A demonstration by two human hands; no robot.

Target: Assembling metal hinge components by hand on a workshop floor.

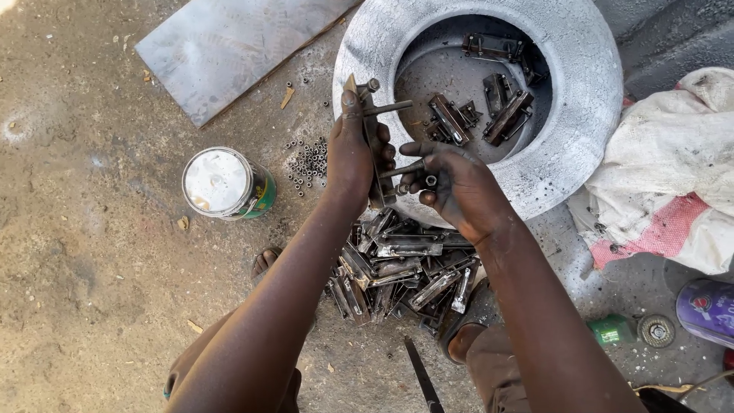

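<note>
Closest below the hands lies a heap of dark metal latches (397, 268), just under the grip, between the person's feet. The left hand (350, 153) is clenched around an upright metal latch (373, 138), while the right hand (451, 183) pinches its sliding bolt (401, 170). It looks stiff, fairly heavy and greasy, best held by its flat plate; beyond the grip, more latches sit in a silver-painted basin (581, 115).

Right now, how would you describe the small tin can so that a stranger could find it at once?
Start at the big grey round basin at the top. Look left, past the scattered small nuts on the ground. The tin can stands there alone, the only upright round thing with a white top and green side.
</note>
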